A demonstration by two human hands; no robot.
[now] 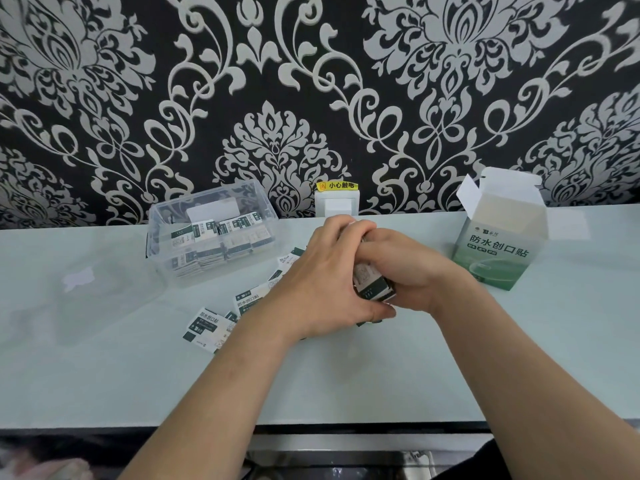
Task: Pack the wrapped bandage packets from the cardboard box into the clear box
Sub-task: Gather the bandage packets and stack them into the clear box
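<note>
left hand (322,278): grip clamped on a stack of packets (372,287), fingers curled round its left and near side.
right hand (405,268): grip clamped on the same stack from the right; its fingers meet those of the left hand on top.
stack of packets: held between both hands over the middle of the desk; whether its lower end touches the desk cannot be told.
loose packets (204,327): green-and-white wrappers lying flat on the desk, left of and partly under the left hand.
clear box (265,199): open, back left, near the wall; partly filled with rows of boxed packets (211,237).
clear lid (86,289): flat on the desk, just left of the clear box.
cardboard box (498,251): upright at the right, top flaps open; contents not visible.
desk (346,375): pale, glossy surface.
wallpaper (104,81): black with a pale floral pattern.
wall plate (336,204): white, yellow sticker above, behind the hands.
</note>
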